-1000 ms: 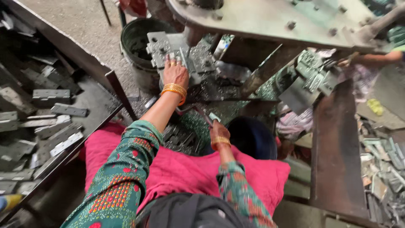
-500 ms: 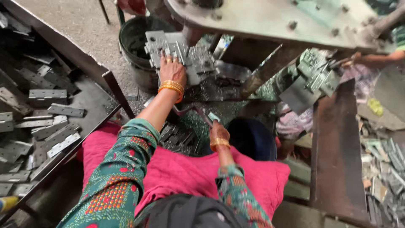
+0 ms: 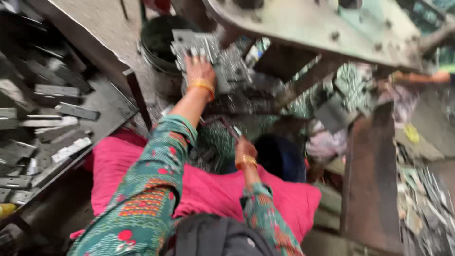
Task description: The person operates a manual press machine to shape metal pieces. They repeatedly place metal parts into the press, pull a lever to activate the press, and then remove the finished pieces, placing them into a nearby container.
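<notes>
The left hand [image 3: 200, 70] is reaching forward, its fingers [image 3: 192, 53] lying spread and flat on a grey metal plate [image 3: 196, 43] beside the dark bucket [image 3: 159, 40]. The right hand [image 3: 245, 148] is gripping a thin metal piece [image 3: 226, 125], fingers closed around it, above the pink cloth [image 3: 213, 189].

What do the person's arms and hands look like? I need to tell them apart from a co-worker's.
Both arms wear teal-green sleeves with red and orange floral patterning. The left hand and right hand are bare, each with an orange-gold bangle at the wrist.

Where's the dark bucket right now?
The dark bucket stands at top centre-left, just left of the left hand pressing the notched metal plate.
</notes>
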